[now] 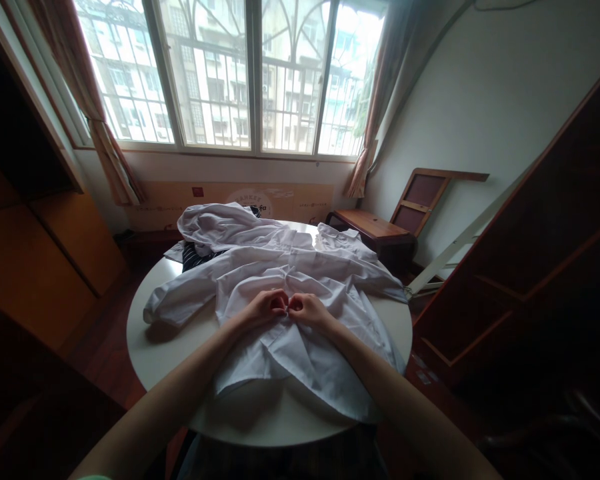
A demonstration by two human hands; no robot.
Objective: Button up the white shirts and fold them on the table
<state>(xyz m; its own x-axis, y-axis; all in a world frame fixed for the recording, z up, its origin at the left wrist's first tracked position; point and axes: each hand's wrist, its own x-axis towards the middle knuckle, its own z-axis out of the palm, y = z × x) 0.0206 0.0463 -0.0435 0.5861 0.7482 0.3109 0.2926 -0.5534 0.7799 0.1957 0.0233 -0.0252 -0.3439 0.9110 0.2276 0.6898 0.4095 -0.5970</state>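
Note:
A white long-sleeved shirt (pixel 310 347) lies spread over a round white table (pixel 265 427), its hem toward me and one sleeve out to the left. My left hand (pixel 269 305) is closed in a pinch on the front of this shirt. Right beside it, almost touching, my right hand (pixel 306 309) pinches the fabric too. Both hands meet at the shirt's middle line; whether a button sits between the fingertips is too small to tell. More white clothing (pixel 225 223) is heaped behind the shirt, with a black striped cloth (pixel 197 255) partly under it.
Behind the table stands a wooden bench or chair (pixel 373 227) at the right. A dark wooden panel (pixel 520 267) leans along the right side, with a white metal leg (pixel 445 267) near the table edge. Wooden cabinets (pixel 35 267) are at the left; a barred window (pixel 210 87) is ahead.

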